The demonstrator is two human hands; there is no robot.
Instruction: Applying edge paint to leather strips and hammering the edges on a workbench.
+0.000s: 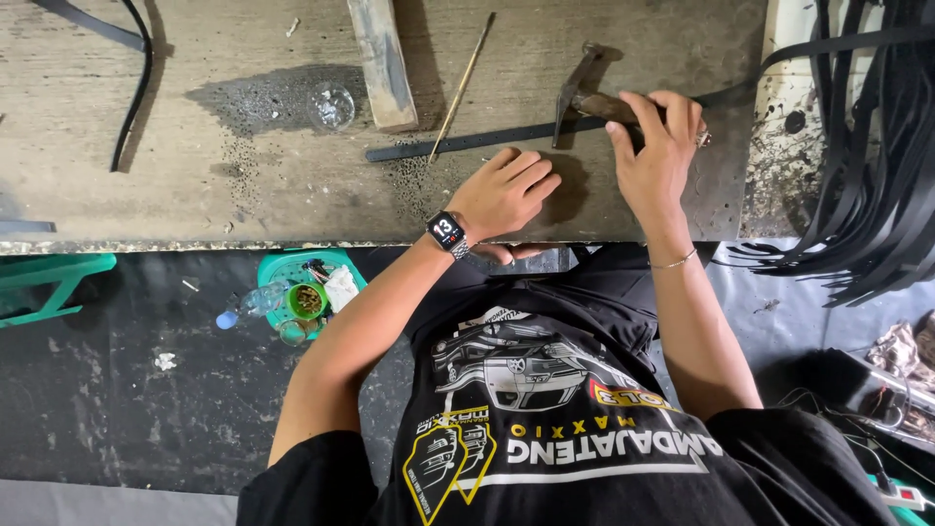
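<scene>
The left hand lies palm down on the tabletop, fingers loosely curled and holding nothing, just below the black strap. To its right, the right hand grips the hammer by its handle, head resting on the strap.

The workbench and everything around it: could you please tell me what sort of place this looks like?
Probably a small craft workshop for strap or belt work. A worn wooden bench carries a black strap, the right hand grips a hammer, and many black strips hang at the right.
</scene>
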